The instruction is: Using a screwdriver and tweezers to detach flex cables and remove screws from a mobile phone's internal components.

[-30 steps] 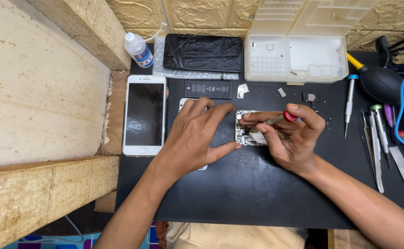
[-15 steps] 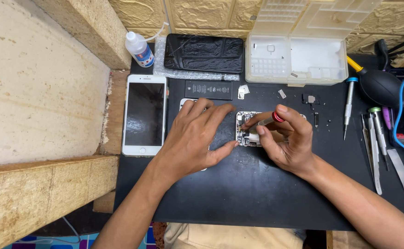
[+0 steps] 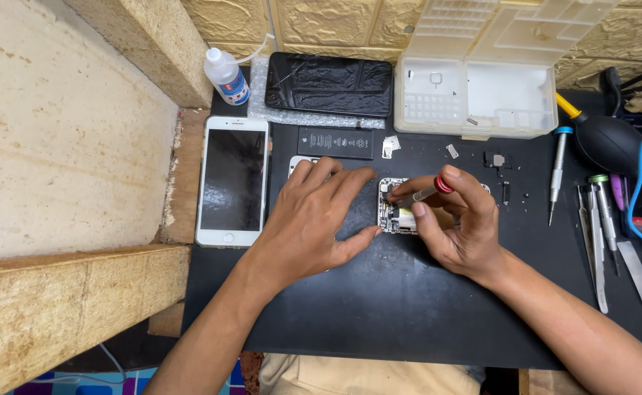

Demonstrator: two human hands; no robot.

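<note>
Screwdriver point(image 3: 425, 193) pinched in my right hand point(image 3: 458, 227) angles left-down into opened phone point(image 3: 394, 208); left hand point(image 3: 314, 219) flat, fingers spread, pins its left half.

Single view, head-worn camera. Looks steeply down from above the person's seat onto a black work mat point(image 3: 409, 307), facing away from the body toward the stone-patterned wall at top of frame. Close range: both forearms enter from the bottom edge, left hand point(image 3: 314, 219) and right hand point(image 3: 460, 223) near centre. No second view to overlap.
</note>
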